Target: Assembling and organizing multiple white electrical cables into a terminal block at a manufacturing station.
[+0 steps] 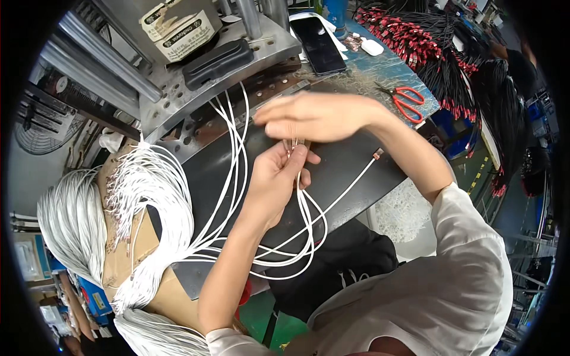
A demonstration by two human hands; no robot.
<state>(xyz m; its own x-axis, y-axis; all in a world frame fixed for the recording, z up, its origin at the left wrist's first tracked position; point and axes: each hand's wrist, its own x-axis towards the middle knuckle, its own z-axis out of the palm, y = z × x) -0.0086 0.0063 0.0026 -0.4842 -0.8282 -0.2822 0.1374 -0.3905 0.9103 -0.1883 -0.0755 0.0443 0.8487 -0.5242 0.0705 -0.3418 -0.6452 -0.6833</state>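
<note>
beyond the hands, toward the far side of the worktop (356,178), stands a grey metal press fixture (196,77) with a black pad (217,62) on it, and a dark phone (320,44) lies just past it. to the right of the right hand (314,115) a pair of red-handled scissors (407,101) rests on the blue mat (380,71), and further right a big heap of black cables with red ends (427,41) spills over the edge. to the left of the left hand (279,178) a thick bundle of white cables (71,219) hangs over a brown cardboard piece (127,249), its metal-tipped ends (127,178) fanned out; several strands loop from there across the dark sheet and partly cross under the left forearm. the left hand is closed around a few white cable strands (306,207), pinching their ends (295,144) upright between thumb and fingers. the right hand hovers directly above, palm down and fingers stretched flat, its fingertips touching or just over those ends (whether it actually grips them i cannot tell). one loose strand end with a small connector (378,153) lies on the sheet just right of the left hand, below the right wrist. the held strands drop from the left hand in loops toward the person's body.
</note>
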